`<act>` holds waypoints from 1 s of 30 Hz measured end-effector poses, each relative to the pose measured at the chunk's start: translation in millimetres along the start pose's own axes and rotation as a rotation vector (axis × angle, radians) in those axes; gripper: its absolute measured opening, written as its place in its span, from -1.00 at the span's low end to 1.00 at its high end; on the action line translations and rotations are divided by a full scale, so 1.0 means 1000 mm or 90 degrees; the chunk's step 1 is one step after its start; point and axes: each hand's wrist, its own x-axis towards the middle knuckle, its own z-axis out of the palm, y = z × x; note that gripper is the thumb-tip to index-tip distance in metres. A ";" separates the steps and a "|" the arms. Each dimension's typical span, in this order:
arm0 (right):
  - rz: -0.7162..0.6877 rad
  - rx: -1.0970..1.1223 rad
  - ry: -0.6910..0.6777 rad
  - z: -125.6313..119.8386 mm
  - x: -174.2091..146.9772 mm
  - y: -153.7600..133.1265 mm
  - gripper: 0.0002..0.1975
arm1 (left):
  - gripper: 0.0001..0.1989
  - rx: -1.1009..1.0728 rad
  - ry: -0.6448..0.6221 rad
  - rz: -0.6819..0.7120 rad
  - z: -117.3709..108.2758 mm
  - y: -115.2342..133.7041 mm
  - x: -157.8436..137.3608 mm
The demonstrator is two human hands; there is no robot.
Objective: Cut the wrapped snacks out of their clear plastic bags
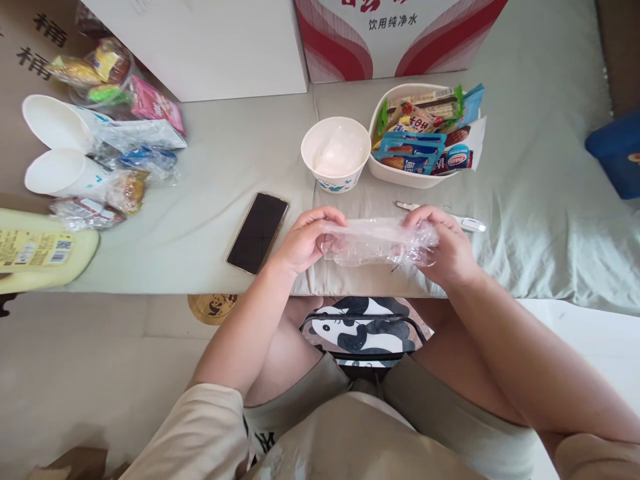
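Observation:
Stretched between my two hands is a crinkled clear plastic bag, held just above the front edge of the cloth-covered surface. My left hand pinches its left end between thumb and fingers. The right end is bunched in my right hand, whose fingers curl round it. Beyond the bag stands a white paper bowl with blue print and something translucent inside. A white utility knife lies behind my right hand, partly hidden by it.
A white basket of packaged snacks stands beside the bowl. A phone lies to the left. Two tipped paper cups with wrapped snacks and a yellow bottle are far left. Boxes line the back; a blue container is right.

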 end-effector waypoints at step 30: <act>-0.159 -0.231 0.016 0.022 -0.010 0.010 -0.54 | -0.54 0.222 -0.086 0.135 0.024 -0.020 -0.005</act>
